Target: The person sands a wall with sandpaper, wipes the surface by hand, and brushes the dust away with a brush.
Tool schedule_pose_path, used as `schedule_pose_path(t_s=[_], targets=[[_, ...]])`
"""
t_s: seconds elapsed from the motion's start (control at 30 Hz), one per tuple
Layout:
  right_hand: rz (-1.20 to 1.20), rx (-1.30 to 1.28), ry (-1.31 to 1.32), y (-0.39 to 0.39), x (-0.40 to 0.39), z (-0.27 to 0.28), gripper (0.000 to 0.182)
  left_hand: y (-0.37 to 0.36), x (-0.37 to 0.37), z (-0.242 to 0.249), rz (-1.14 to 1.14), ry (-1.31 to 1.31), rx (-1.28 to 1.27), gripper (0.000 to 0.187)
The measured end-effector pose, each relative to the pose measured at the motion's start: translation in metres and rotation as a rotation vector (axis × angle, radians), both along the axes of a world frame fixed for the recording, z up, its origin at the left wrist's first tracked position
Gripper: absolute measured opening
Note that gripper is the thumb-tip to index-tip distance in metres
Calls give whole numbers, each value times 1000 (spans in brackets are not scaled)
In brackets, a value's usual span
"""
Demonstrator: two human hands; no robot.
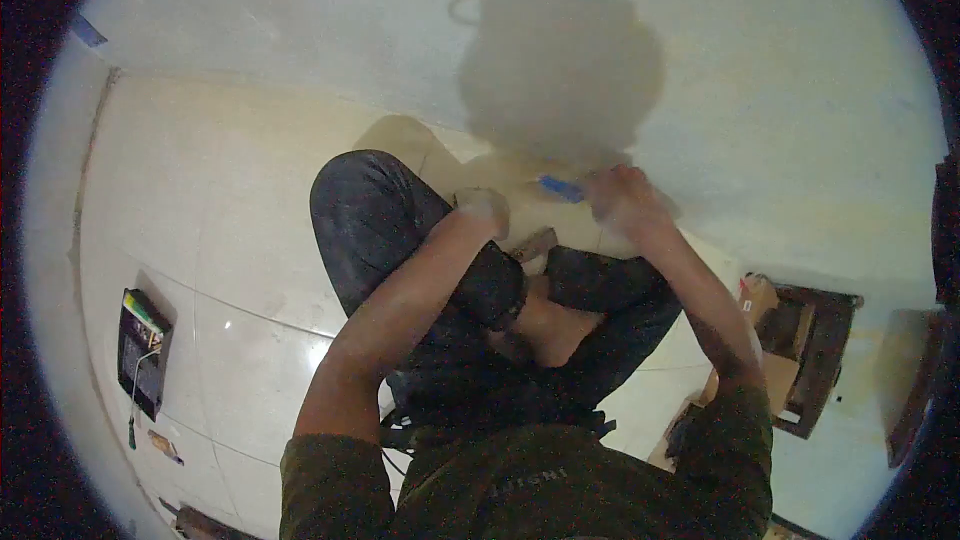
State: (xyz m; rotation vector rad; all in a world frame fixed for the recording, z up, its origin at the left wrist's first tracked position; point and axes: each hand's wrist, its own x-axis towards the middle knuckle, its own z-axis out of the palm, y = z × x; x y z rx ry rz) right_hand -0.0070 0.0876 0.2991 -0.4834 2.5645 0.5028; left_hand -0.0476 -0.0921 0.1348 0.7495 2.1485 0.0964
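Note:
I sit cross-legged on the tiled floor, facing a pale wall (380,30). My right hand (625,198) is closed close to the foot of the wall. From its left side juts a short, flat blue object (561,188), whose kind I cannot make out. My left hand (484,210) hovers beside my left knee, a little apart from the blue object. Its fingers look curled, and whatever they may hold is hidden. Both hands are slightly blurred.
On the floor to the left lie a dark flat case (142,360) with a cord and a small item (165,446). To the right stand a cardboard box (778,380) and a dark wooden frame (828,360). My shadow falls on the wall.

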Motion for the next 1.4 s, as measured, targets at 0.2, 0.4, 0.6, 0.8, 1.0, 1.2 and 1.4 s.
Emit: schedule_pose_path(t_s=[0.2,0.4,0.6,0.8,1.0,1.2,1.4], targets=[[-30,15,142,-3,-5,-8,24,6,-3,-30,-201,8,106,44],[-57,-7,-71,-21,-6,17,31,3,-5,-13,-79,-33,56,45],[-225,-53,122,-17,-12,14,26,1,-4,-15,-35,-49,33,45],[-146,-68,-7,13,16,-18,30,0,-8,-12,-12,-56,30,46],[-317,-120,131,17,26,23,34,-9,-8,-37,-63,-11,113,48],[-702,-293,173,60,85,68,39,-25,0,-33,-32,245,314,46],[-1032,-456,606,136,190,75,29,-14,-17,33,-37,150,448,48]])
